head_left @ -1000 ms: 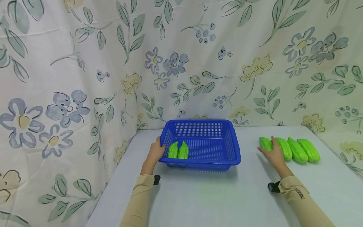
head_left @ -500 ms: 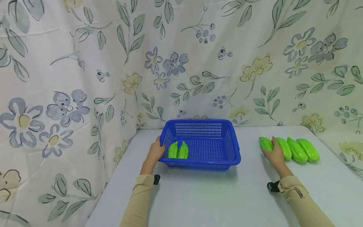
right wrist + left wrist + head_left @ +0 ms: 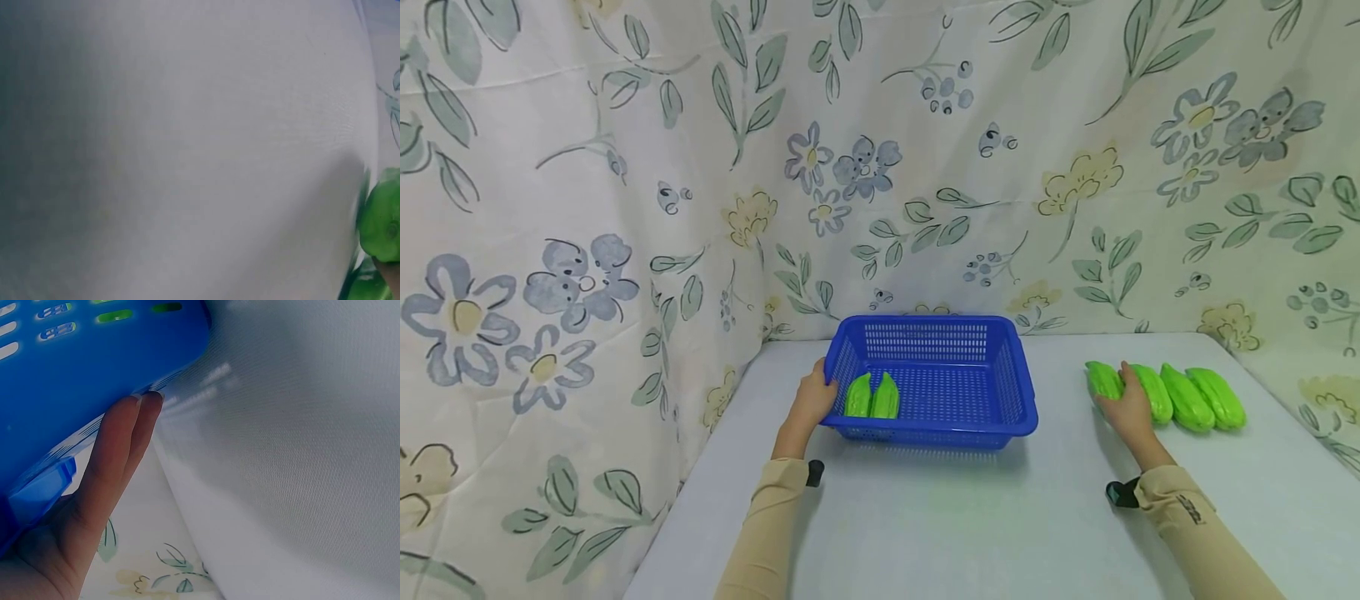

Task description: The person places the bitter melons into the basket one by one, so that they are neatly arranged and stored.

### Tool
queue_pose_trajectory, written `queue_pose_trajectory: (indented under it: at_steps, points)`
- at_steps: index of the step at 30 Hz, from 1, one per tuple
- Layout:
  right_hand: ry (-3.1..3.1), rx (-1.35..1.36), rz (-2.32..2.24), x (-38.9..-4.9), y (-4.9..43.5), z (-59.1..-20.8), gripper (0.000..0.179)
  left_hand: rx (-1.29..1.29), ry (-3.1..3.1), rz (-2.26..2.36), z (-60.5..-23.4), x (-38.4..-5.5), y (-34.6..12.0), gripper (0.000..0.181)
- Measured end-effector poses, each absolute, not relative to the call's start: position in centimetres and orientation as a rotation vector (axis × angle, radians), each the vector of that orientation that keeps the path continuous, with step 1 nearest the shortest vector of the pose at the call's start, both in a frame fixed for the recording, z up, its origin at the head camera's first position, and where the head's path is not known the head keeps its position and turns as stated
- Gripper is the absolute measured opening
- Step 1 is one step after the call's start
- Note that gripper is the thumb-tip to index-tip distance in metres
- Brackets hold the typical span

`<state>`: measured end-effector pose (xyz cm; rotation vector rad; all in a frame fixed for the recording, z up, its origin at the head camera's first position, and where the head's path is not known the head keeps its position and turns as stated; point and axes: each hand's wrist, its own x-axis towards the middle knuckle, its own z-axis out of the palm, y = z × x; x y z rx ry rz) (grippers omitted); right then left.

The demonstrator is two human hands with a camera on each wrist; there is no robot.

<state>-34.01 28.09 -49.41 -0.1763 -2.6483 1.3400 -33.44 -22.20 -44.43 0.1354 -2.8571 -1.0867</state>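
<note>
The blue slotted basket stands on the white table, and my left hand holds its left side with the thumb over the rim. In the left wrist view two fingers lie along the basket's outer wall. Inside, at the left, rest two bright green ridged gourds, pointed at the far end. To the right, my right hand grips the leftmost gourd of a row, thumb on its near left side. The right wrist view catches only a green gourd end and a sliver of skin.
Three more green gourds lie side by side just right of my right hand, the nearest close against it. A floral curtain hangs along the table's back and left sides. White tabletop spans the front and the gap between basket and row.
My right thumb has moved in toward the leftmost gourd, closing the hand on it. The left hand and the basket have stayed in place.
</note>
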Motion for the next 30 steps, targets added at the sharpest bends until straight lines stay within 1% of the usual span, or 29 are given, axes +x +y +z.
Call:
queue_pose_trajectory:
  at_steps: [12, 30]
  points:
    - [-2.589, -0.123, 1.345, -33.8, 27.4, -48.4, 0.079, 0.133, -2.852, -1.090, -44.4, -33.5, -22.2, 0.059]
    - [-2.521, -0.027, 1.309, -34.0, 25.1, -45.0, 0.080, 0.140, -2.852, -1.097, -44.4, -33.4, -22.1, 0.059]
